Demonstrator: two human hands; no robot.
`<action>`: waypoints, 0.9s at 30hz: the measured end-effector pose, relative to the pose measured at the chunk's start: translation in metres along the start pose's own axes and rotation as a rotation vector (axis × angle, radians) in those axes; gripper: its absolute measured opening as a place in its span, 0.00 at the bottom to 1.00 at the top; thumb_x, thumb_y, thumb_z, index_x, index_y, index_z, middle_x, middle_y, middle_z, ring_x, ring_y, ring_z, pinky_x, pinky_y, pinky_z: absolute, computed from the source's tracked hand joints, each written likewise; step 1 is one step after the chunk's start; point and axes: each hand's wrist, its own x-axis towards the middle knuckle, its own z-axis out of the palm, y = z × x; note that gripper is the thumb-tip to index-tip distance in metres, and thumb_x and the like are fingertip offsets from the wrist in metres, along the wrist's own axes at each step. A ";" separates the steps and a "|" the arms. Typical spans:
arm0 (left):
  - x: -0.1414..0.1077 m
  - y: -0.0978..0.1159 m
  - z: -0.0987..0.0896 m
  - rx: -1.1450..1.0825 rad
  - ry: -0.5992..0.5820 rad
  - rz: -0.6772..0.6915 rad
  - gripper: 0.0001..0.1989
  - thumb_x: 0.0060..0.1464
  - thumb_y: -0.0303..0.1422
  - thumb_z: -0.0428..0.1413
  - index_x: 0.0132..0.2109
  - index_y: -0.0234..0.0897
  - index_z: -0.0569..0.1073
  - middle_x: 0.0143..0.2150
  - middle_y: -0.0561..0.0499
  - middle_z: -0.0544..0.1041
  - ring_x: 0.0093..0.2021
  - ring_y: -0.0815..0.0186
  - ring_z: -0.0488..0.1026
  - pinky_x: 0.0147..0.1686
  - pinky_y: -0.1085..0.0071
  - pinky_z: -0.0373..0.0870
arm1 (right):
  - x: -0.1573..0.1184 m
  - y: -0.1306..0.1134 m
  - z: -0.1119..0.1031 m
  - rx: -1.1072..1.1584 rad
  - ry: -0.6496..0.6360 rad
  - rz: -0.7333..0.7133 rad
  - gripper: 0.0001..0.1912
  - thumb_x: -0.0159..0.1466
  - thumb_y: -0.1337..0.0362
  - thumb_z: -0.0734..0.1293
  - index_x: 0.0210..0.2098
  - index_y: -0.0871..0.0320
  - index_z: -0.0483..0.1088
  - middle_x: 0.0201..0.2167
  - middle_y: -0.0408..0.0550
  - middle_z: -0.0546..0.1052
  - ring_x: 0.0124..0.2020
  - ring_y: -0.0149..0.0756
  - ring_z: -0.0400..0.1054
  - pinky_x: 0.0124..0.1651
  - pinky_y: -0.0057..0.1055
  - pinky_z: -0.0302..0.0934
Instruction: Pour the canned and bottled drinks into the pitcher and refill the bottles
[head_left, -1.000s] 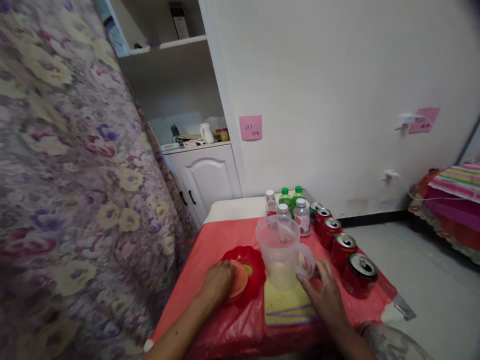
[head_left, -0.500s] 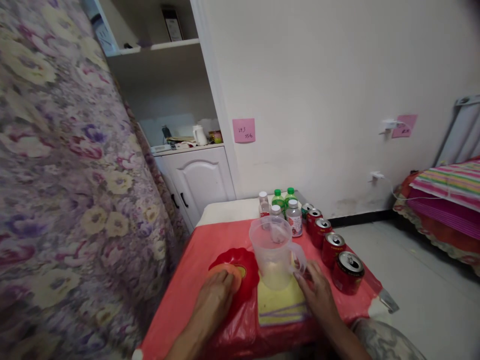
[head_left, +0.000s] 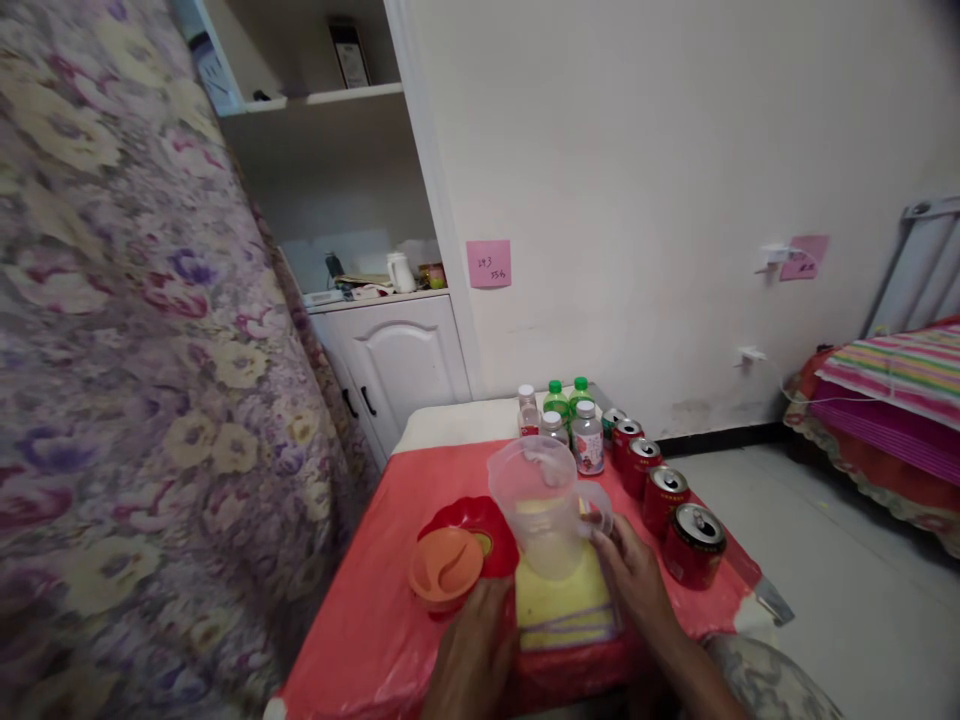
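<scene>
A translucent plastic measuring jug (head_left: pixel 536 500) leans slightly left above a folded yellow cloth (head_left: pixel 562 610). My right hand (head_left: pixel 630 565) is closed around its handle. Left of the jug lies a red scalloped dish (head_left: pixel 501 535). An orange round piece (head_left: pixel 445 565) with a curved divider, like a small bowl or lid, rests on the dish's left part. At the near side of the dish is my left hand (head_left: pixel 476 640), by the orange piece. Its fingers are blurred, so I cannot tell whether they grip the rim.
Several open drink cans (head_left: pixel 666 500) line the table's right side. Behind the jug stand several bottles (head_left: pixel 587 440), some with green caps. A red cover (head_left: pixel 375 590) is spread over the table. A floral curtain (head_left: pixel 150 400) hangs at the left.
My left hand has let go of the orange piece and moved right and nearer to me. The jug has tipped a little to the left in my right hand.
</scene>
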 end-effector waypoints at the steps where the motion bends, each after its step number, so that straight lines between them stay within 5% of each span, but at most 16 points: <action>1: 0.005 0.002 -0.002 -0.061 0.003 -0.045 0.26 0.59 0.34 0.50 0.65 0.40 0.68 0.67 0.39 0.71 0.67 0.51 0.67 0.66 0.55 0.66 | 0.003 0.000 -0.001 0.010 0.003 -0.002 0.15 0.67 0.53 0.63 0.45 0.56 0.74 0.37 0.50 0.83 0.43 0.46 0.76 0.44 0.36 0.69; 3: 0.017 0.011 -0.010 -0.183 0.034 -0.114 0.30 0.58 0.33 0.51 0.67 0.34 0.64 0.70 0.38 0.66 0.70 0.51 0.62 0.69 0.53 0.60 | 0.009 0.002 -0.003 0.041 0.015 -0.006 0.15 0.66 0.53 0.63 0.45 0.56 0.74 0.42 0.52 0.83 0.46 0.47 0.76 0.46 0.37 0.69; 5: 0.032 0.023 -0.017 -0.308 0.069 -0.141 0.33 0.56 0.32 0.52 0.68 0.34 0.61 0.70 0.38 0.66 0.64 0.53 0.70 0.65 0.54 0.66 | 0.015 0.004 -0.004 0.067 0.035 -0.003 0.16 0.65 0.54 0.64 0.45 0.56 0.74 0.45 0.54 0.83 0.47 0.48 0.77 0.47 0.39 0.70; 7: 0.046 0.032 -0.021 -0.414 0.070 -0.172 0.36 0.55 0.32 0.53 0.70 0.36 0.57 0.64 0.39 0.72 0.53 0.57 0.77 0.54 0.60 0.76 | 0.021 0.007 -0.005 0.081 0.054 0.001 0.16 0.64 0.54 0.65 0.45 0.56 0.75 0.45 0.55 0.83 0.47 0.49 0.77 0.48 0.41 0.70; 11: 0.063 0.038 -0.015 -0.534 0.024 -0.195 0.39 0.56 0.30 0.53 0.73 0.35 0.50 0.49 0.43 0.81 0.47 0.60 0.79 0.47 0.65 0.78 | 0.031 0.011 -0.001 0.096 0.071 -0.001 0.15 0.63 0.53 0.65 0.42 0.56 0.75 0.43 0.56 0.83 0.44 0.49 0.78 0.46 0.43 0.72; 19: 0.063 0.038 -0.002 -0.604 -0.015 -0.201 0.39 0.57 0.29 0.53 0.73 0.34 0.49 0.43 0.45 0.82 0.46 0.59 0.80 0.45 0.65 0.76 | 0.035 0.012 0.004 0.098 0.042 0.003 0.15 0.66 0.53 0.62 0.44 0.56 0.73 0.42 0.53 0.83 0.45 0.47 0.77 0.44 0.38 0.72; 27: 0.060 0.032 0.006 -0.815 0.068 -0.186 0.40 0.54 0.35 0.57 0.71 0.30 0.55 0.38 0.46 0.82 0.39 0.59 0.79 0.41 0.65 0.75 | 0.031 0.021 0.003 0.064 0.025 0.011 0.18 0.67 0.53 0.61 0.46 0.58 0.73 0.46 0.56 0.82 0.47 0.46 0.76 0.46 0.36 0.70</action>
